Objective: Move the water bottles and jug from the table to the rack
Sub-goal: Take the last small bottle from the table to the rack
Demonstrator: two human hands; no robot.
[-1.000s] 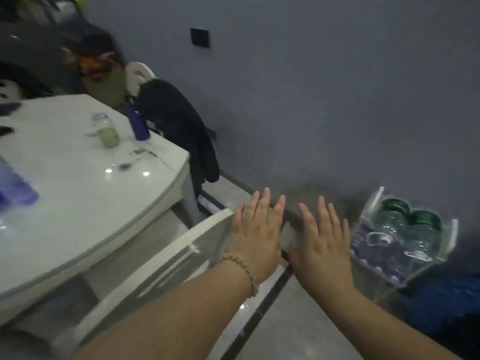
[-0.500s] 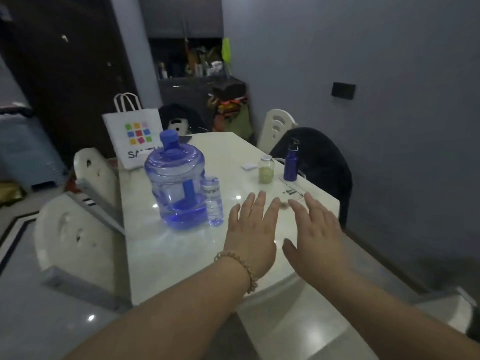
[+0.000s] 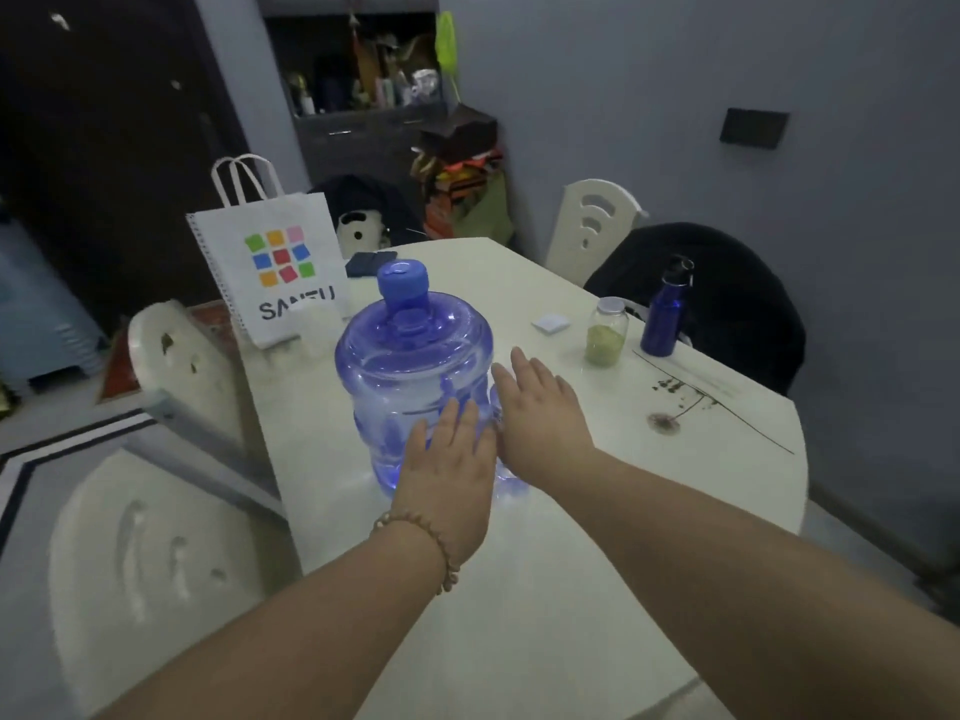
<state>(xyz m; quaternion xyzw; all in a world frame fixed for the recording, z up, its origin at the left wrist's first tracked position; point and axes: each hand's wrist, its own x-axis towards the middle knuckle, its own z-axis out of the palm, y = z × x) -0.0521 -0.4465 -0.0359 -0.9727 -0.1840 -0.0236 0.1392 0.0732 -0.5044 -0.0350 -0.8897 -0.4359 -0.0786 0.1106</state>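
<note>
A blue translucent water jug (image 3: 410,366) with a blue cap stands upright on the white table (image 3: 597,511). My left hand (image 3: 447,470) is flat with its fingers spread, right in front of the jug's lower side. My right hand (image 3: 540,418) is open at the jug's right side and covers most of a small clear water bottle (image 3: 506,480), of which only the base shows. A dark blue metal bottle (image 3: 662,314) stands at the table's right edge. The rack is out of view.
A glass jar of green powder (image 3: 605,332) and a white pad (image 3: 550,323) sit right of the jug. A white paper bag (image 3: 270,262) stands behind it. White chairs (image 3: 156,537) flank the table; a dark jacket (image 3: 727,293) hangs over the right one.
My view swung from the rack by the wall to the table and closed in. Both hands moved forward and now reach the jug and the small bottle.
</note>
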